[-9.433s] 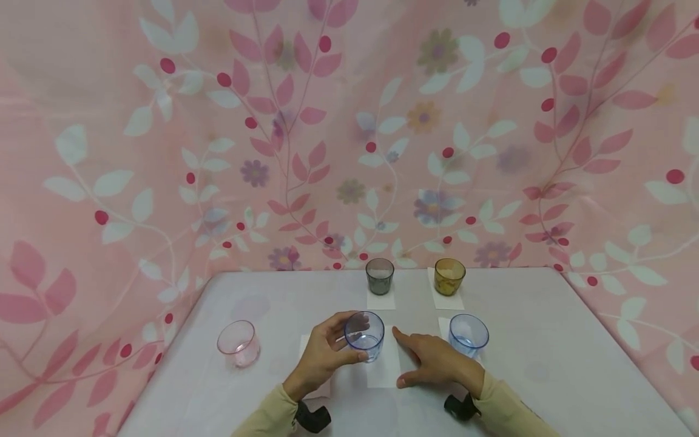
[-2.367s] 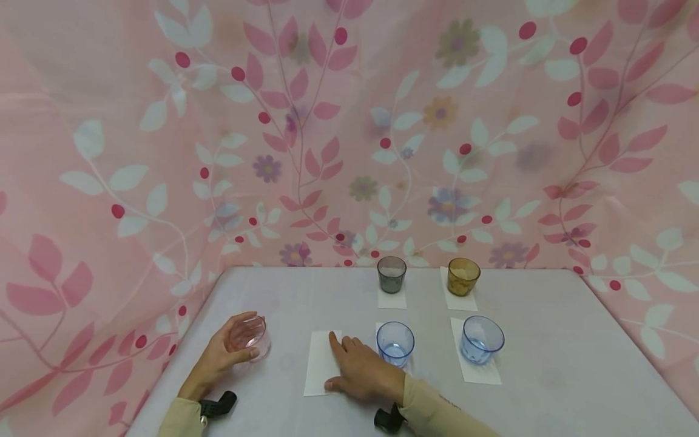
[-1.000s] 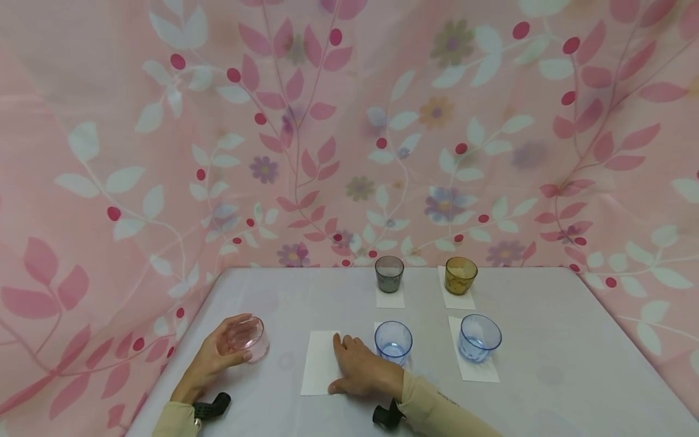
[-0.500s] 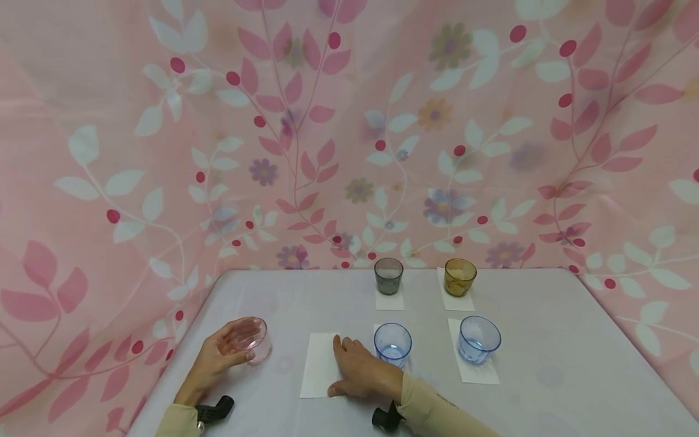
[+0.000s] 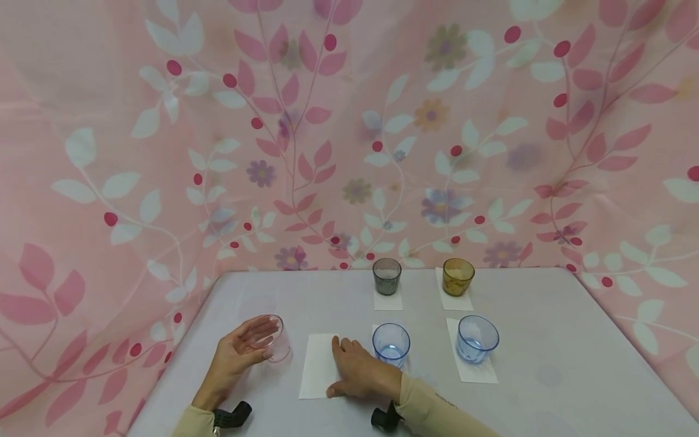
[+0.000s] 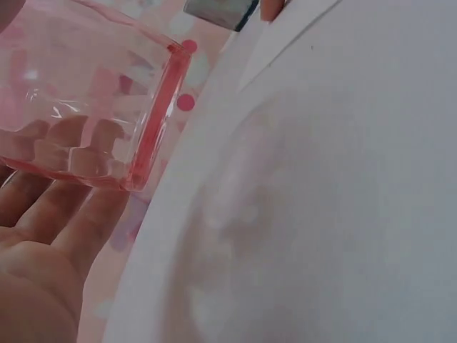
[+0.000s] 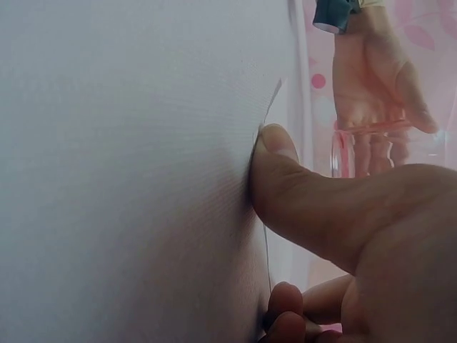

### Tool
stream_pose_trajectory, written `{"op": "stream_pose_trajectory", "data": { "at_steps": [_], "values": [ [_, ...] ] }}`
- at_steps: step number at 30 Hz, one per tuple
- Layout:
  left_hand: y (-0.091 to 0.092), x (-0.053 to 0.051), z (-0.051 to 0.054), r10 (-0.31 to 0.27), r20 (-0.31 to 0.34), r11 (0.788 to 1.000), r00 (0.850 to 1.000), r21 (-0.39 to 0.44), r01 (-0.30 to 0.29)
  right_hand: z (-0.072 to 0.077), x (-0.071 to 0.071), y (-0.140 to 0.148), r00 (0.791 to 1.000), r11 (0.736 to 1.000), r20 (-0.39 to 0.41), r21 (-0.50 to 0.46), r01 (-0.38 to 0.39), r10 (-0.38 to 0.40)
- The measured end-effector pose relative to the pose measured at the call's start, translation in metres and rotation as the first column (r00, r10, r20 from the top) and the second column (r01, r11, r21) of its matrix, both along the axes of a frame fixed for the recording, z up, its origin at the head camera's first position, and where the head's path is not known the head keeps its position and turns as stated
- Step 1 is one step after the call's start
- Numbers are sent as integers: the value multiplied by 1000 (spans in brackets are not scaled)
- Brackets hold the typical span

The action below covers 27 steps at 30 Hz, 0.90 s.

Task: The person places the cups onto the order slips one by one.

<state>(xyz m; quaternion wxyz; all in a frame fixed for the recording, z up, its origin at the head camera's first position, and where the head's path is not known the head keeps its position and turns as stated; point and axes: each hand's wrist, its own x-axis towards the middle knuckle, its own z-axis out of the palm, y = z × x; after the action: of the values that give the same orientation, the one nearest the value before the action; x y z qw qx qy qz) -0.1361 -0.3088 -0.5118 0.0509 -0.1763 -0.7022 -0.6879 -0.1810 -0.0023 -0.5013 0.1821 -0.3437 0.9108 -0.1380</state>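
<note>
My left hand (image 5: 232, 361) grips a clear pink glass (image 5: 280, 345) from its left side, thumb in front and fingers behind. In the left wrist view the pink glass (image 6: 163, 107) is raised off the table, its thick base above a shadow. To its right lies a white paper sheet (image 5: 315, 373). My right hand (image 5: 363, 370) rests at that sheet's right edge; the right wrist view shows the thumb and fingertips of the right hand (image 7: 335, 214) pressing down there. Beside the right hand stands a blue glass (image 5: 391, 346), its paper mostly hidden.
Another blue glass (image 5: 477, 341) stands on a white sheet (image 5: 480, 373) at the right. Along the back are a grey glass (image 5: 387, 278) and an amber glass (image 5: 457, 278), each on paper. A floral curtain (image 5: 349, 133) rises behind the white table (image 5: 546, 340).
Earlier my left hand held the middle blue glass, which now stands released. It then took the pink glass, which has just moved right. My right hand shifted left to the left sheet.
</note>
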Motion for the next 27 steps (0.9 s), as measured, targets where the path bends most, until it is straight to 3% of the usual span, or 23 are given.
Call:
{"op": "stream_pose_trajectory", "data": {
  "at_steps": [11, 20, 27],
  "values": [
    [30, 3, 8, -56, 8, 998, 998, 30, 56, -5, -2, -2, 1000, 1000, -18, 17, 1, -1],
    [46, 2, 1, -86, 27, 996, 996, 26, 86, -2, -1, -1, 1000, 1000, -31, 0, -2, 2],
    [57, 2, -7, -88, 77, 996, 993, 2, 88, -2, -1, -1, 1000, 1000, -21, -2, 5, -5]
  ]
}}
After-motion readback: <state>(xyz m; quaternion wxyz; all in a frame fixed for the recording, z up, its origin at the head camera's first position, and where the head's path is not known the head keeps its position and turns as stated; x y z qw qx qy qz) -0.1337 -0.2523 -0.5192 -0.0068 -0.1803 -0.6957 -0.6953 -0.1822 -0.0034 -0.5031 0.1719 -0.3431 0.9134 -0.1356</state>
